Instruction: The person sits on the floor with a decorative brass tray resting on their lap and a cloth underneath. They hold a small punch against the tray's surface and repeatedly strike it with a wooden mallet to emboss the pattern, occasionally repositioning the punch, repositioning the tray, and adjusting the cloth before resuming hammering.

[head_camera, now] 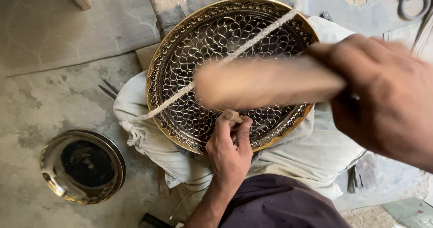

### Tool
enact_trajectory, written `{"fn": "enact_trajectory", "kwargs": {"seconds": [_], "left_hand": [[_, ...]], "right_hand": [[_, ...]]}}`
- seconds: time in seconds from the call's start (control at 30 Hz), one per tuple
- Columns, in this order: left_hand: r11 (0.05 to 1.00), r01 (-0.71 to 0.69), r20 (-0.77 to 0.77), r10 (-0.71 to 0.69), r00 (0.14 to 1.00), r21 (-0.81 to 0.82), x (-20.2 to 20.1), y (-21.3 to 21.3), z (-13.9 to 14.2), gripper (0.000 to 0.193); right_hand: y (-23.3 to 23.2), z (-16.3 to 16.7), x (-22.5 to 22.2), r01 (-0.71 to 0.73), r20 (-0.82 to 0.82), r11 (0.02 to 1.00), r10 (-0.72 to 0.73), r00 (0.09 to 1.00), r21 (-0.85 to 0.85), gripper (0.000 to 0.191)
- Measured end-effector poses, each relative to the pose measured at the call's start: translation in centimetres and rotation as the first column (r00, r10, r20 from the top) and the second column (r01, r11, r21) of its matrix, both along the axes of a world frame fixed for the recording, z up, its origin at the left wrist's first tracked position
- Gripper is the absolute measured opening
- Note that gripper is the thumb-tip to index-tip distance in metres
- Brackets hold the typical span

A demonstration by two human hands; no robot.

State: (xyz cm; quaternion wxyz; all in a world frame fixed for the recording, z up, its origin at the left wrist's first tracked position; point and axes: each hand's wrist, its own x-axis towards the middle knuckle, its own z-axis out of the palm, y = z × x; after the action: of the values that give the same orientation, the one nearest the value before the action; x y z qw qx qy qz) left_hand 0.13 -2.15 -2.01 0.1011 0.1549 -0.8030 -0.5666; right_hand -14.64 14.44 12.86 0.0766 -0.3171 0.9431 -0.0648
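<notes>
- Pinching a small punch [231, 116] upright, the left hand [230, 149] is closing fully around it
- Gripping a blurred wooden mallet [266, 81], the right hand [383, 93] is swinging above
- Lying beneath both, the brass tray [180, 57] is looking rigid, heavy, thin where pierced; holding by its rim seems safest

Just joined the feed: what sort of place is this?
Likely a floor-level metal engraving workshop: an ornate brass tray lies on a cloth cushion, a second brass dish on bare concrete floor.

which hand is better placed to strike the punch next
Right. The right hand grips the wooden mallet, raised and blurred just above the punch. The left hand is wrapped around the punch, pressing it onto the engraved tray, so it is not free.
</notes>
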Motion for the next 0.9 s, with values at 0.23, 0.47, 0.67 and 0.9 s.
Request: {"fn": "enact_trajectory", "kwargs": {"seconds": [0.23, 0.47, 0.67, 0.9], "left_hand": [[1.0, 0.004, -0.006, -0.003, 1.0, 0.003, 0.0, -0.1, -0.1, 0.022], [0.999, 0.015, -0.001, -0.015, 1.0, 0.032, 0.0, -0.1, -0.4, 0.022], [0.997, 0.017, -0.01, -0.017, 1.0, 0.075, 0.3, -0.1, -0.6, 0.023], [0.998, 0.026, -0.014, -0.027, 1.0, -0.065, 0.4, -0.4, -0.8, 0.018]], "right_hand": [[1.2, -1.0, 0.3, 0.115, 0.11, 0.989, -0.105, 0.988, -0.096, 0.06], [1.0, -1.1, 0.4, -0.072, -0.061, 0.986, 0.081, 0.995, 0.148, 0.063], [1.0, -1.1, 0.2, -0.1, -0.066, 0.974, 0.116, 0.991, 0.204, 0.063], [0.0, 0.1, -0.1, -0.199, -0.102, 0.939, 0.236, 0.966, 0.282, 0.059]]}}
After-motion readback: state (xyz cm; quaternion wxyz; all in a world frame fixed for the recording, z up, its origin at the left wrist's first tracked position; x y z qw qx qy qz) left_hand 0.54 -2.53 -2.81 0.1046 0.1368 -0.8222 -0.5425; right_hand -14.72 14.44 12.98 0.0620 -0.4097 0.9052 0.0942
